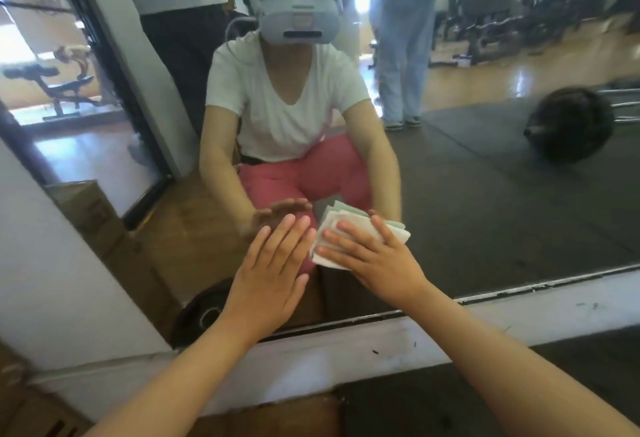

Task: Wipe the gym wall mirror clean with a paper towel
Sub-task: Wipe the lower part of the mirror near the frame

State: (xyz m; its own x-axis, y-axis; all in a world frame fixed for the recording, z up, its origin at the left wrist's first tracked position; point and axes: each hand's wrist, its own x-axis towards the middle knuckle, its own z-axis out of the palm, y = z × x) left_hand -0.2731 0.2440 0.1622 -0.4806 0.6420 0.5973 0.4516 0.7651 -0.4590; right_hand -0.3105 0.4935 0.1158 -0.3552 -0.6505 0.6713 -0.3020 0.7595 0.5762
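Wiping is in hand, at the lowest part of the gym wall mirror (485, 211), just above its bottom edge. Right hand (374, 256) lies flat on a folded paper towel (327, 228), fingers straight and spread, pressing the pad against the glass; no finger is seen curled round it. Left hand (273, 280) is released and holds nothing. Its fingers are straight and close together, and the fingertips meet their own reflection, so it is judged to rest on the glass as a brace, just beside the towel. The towel sits low on the mirror, touching the glass under the right palm.

Smears cannot be made out in this view, so progress cannot be graded. Much glass above and to the right lies beyond the pad.

Next move, as judged: slide the pad sideways under even pressure in overlapping passes, and lift the bare left palm clear, since it may leave prints.
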